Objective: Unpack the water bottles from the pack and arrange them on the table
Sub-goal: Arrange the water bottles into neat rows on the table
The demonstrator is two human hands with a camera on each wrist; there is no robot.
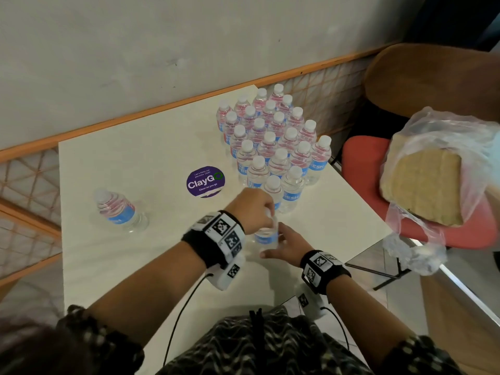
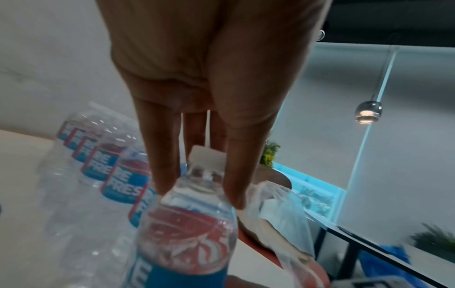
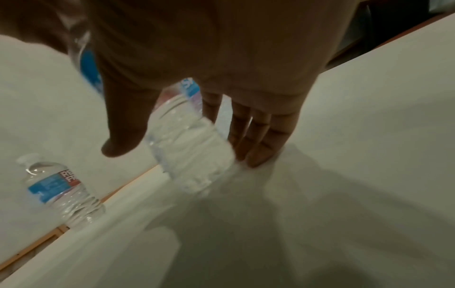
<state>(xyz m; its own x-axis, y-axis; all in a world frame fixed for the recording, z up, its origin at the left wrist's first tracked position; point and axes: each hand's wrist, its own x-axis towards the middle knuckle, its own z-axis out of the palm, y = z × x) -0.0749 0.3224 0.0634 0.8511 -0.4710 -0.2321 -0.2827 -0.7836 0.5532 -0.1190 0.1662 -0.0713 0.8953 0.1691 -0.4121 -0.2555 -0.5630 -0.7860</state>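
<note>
Bottle (image 1: 266, 237) of water, small and clear with a blue and red label, stands upright on the white bench (image 1: 151, 163) near its front edge. The left hand (image 1: 254, 209) comes down from above, its fingertips (image 2: 235, 196) pinching the neck on either side of the white cap. The right hand (image 1: 286, 246) is beside the lower body of the bottle, fingers straight and together with their tips on the bench, thumb spread to the other side. Behind stands a tight cluster of upright bottles (image 1: 273, 139); one more bottle (image 1: 120, 209) stands well apart to the left
</note>
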